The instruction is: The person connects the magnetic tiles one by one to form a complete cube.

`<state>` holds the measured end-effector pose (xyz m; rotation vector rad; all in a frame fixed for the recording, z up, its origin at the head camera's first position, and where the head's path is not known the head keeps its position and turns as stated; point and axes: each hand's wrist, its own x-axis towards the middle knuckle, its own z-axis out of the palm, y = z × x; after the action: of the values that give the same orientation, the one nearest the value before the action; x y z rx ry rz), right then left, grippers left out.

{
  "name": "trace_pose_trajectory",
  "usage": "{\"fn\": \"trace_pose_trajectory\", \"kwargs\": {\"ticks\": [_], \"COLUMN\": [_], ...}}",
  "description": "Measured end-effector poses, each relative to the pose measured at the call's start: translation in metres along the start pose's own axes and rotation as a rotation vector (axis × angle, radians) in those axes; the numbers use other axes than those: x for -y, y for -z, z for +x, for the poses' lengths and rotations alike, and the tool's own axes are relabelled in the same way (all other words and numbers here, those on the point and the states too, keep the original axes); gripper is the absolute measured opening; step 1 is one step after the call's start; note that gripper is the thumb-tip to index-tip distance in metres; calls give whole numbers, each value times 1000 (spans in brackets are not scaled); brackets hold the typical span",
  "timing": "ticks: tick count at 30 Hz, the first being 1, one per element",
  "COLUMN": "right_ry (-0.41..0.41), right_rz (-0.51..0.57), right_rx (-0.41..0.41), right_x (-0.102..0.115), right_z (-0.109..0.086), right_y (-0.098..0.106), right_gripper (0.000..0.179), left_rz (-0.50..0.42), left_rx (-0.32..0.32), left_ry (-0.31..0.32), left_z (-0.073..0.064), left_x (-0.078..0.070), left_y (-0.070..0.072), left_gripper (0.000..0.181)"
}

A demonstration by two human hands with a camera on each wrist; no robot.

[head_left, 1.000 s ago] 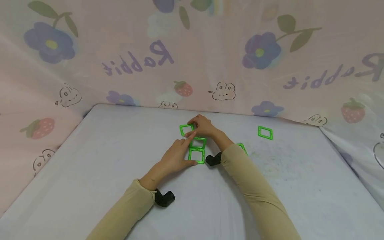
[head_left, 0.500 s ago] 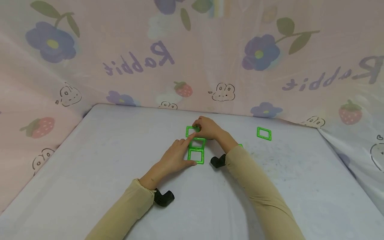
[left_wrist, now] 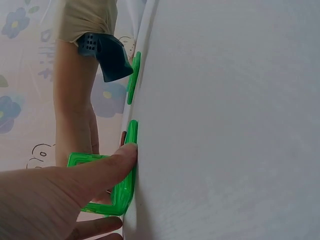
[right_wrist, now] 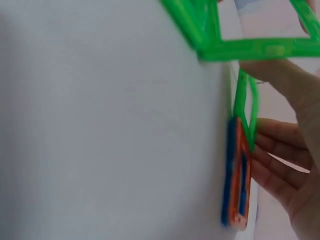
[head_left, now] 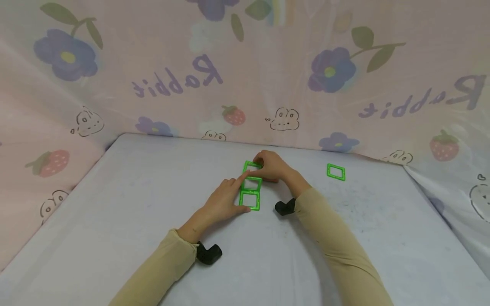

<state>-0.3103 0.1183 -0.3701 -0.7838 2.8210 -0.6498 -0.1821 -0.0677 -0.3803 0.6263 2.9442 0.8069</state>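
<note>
Three green square magnetic tiles form a row in the head view: a near tile (head_left: 250, 208), a middle tile (head_left: 261, 185) and a far tile (head_left: 246, 166). My left hand (head_left: 221, 201) holds the row from the left, thumb on the near tile's front edge, index finger reaching the far tile. In the left wrist view, one green frame (left_wrist: 121, 192) in its grasp rises from the table. My right hand (head_left: 272, 166) pinches the far tile at its right side. An orange and blue piece (right_wrist: 237, 185) sits beside its fingers in the right wrist view.
Another green square tile (head_left: 336, 177) lies apart on the right of the white table (head_left: 153, 187). A patterned cloth (head_left: 260, 93) hangs behind and at the sides. Black wrist devices stick out at the left cuff (head_left: 209, 254) and right cuff (head_left: 285, 207).
My right hand has moved right and slightly nearer, bringing the far green tile over behind the middle one. My left hand has stayed in place on the row.
</note>
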Motion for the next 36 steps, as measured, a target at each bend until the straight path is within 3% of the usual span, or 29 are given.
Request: {"fn": "trace_pose_trajectory", "kwargs": {"ticks": [7,18,30,36], "right_ry": [-77,-34,-68,-33], "right_rz": [73,115,183,161], "right_rx": [-30,-111,-141,-133], "right_x": [-10,-17,-15,-14], "right_z": [-7,-18,-34,-38], "right_y": [0,1,6,6], "right_gripper": [60,56,49,51], "left_rz": [-3,15,9,5], "left_rx": [-3,2,-3,0], "left_ry": [5,1,-5,2], "left_z": [0,2,1,1], "left_x": [1,1,0,-1], "left_y": [0,-1,0,1], "left_gripper": [100,101,101,100]}}
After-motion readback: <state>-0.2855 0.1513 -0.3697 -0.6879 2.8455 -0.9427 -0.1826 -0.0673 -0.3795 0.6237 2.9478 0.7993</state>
